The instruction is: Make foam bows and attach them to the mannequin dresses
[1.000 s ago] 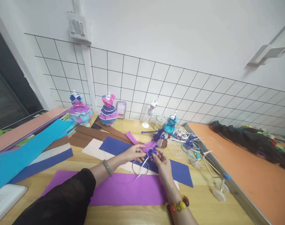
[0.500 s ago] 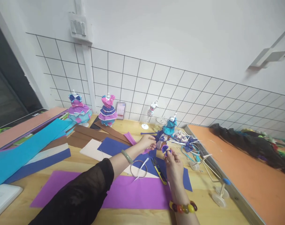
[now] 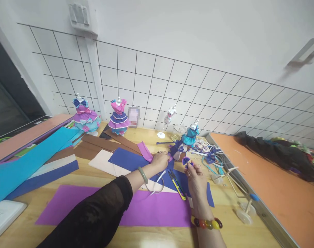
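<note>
My right hand [image 3: 197, 177] pinches a small pleated purple-and-blue fabric piece [image 3: 187, 162] upright between thumb and fingertips. Further left, my left hand [image 3: 160, 162] is closed and low over the fabric, covering part of a pink fabric strip [image 3: 144, 151]. A bit of purple shows by its fingertips, but I cannot tell what they grip. Just beyond stands a miniature dress form in a teal and navy dress [image 3: 190, 137]. Between my wrists lie yellow-handled thread snips [image 3: 178, 186] on navy fabric [image 3: 128, 160], beside a ring with a white ribbon [image 3: 162, 184].
A purple fabric sheet [image 3: 157, 210] lies in front. Two dressed mini forms [image 3: 86, 115] and a bare patterned form [image 3: 169, 115] stand at the back. Turquoise fabric [image 3: 40, 155] covers the left. Ribbon scraps [image 3: 208, 151] and a wooden stand [image 3: 246, 206] sit right, by an orange surface [image 3: 275, 179].
My left hand has come down onto the fabric near the pink strip. My right hand keeps holding the pleated piece. The view has shifted slightly.
</note>
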Demonstrator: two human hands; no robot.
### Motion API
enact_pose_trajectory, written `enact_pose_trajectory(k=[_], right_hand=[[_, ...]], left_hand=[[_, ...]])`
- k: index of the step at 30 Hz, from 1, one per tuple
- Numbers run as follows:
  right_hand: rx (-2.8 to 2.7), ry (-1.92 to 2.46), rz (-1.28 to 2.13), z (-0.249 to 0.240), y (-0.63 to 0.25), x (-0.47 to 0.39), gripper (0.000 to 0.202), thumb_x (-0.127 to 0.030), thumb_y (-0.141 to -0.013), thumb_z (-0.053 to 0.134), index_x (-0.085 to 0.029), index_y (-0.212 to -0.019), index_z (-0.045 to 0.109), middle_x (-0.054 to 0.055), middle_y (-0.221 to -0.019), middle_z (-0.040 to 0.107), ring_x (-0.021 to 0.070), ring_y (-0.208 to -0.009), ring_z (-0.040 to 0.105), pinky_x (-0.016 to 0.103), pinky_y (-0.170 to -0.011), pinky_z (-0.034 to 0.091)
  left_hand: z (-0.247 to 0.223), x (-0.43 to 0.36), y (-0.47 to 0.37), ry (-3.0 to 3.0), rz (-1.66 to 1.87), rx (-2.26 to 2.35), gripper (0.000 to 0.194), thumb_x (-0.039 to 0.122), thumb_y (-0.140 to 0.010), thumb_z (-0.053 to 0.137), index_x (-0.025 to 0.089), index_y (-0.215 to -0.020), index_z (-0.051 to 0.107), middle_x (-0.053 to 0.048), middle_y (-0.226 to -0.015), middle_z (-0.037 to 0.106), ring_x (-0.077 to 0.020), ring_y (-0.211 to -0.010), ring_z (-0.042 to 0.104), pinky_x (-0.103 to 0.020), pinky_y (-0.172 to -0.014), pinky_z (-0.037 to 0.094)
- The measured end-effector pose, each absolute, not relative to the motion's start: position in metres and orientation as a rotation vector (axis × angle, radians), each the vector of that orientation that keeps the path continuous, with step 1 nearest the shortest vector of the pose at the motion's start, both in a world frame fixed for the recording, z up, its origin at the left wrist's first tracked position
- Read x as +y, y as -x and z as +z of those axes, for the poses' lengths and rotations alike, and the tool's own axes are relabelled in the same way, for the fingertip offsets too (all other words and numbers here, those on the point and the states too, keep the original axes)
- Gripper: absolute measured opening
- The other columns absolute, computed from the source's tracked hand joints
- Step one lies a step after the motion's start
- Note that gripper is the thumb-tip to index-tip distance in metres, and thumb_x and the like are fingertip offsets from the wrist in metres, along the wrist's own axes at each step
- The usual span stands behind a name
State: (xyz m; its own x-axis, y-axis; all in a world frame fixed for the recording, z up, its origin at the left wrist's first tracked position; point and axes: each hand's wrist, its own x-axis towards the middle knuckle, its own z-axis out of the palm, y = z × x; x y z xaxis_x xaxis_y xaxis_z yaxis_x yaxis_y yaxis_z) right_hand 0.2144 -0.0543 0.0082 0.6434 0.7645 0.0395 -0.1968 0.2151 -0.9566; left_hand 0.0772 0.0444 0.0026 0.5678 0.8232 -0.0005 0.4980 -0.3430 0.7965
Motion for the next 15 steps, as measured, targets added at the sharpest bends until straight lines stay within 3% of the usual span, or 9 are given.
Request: enact_pose_trajectory(k=[5,11,15], right_hand=[[-0.64,1.256,0.77,0.008,-0.209,-0.054,0.034,-0.033,-0.058,0.071,-0.018,-0.087,0.063,0.003,-0.084,0.067,0.0175,-0.073,0.061,0.027,-0.06,0.047],[-0.706,1.315,0.783,0.007,-0.207,-0.053,0.032,-0.03,-0.053,0.074,-0.016,-0.08,0.066,0.004,-0.078,0.068,0.0167,-0.068,0.06,0.028,-0.062,0.046],[-0.75,1.325,0.778,0.009,-0.206,-0.054,0.032,-0.031,-0.053,0.074,-0.016,-0.08,0.067,0.004,-0.077,0.068,0.0174,-0.068,0.059,0.03,-0.063,0.046]], left_hand=[[0.002,0.051,-0.072,-2.044,0.533,1.062,0.014,0.01,-0.064,0.054,0.019,-0.064,0.064,-0.006,-0.083,0.061,-0.0237,-0.094,0.051,-0.032,-0.088,0.032],[0.015,0.062,-0.089,-1.915,0.577,1.084,0.016,0.017,-0.068,0.055,0.018,-0.079,0.066,-0.004,-0.081,0.063,-0.0172,-0.083,0.055,-0.024,-0.074,0.04],[0.014,0.061,-0.095,-1.804,0.571,1.119,0.014,0.014,-0.065,0.057,0.017,-0.076,0.065,-0.004,-0.078,0.063,-0.0167,-0.083,0.055,-0.022,-0.07,0.04]])
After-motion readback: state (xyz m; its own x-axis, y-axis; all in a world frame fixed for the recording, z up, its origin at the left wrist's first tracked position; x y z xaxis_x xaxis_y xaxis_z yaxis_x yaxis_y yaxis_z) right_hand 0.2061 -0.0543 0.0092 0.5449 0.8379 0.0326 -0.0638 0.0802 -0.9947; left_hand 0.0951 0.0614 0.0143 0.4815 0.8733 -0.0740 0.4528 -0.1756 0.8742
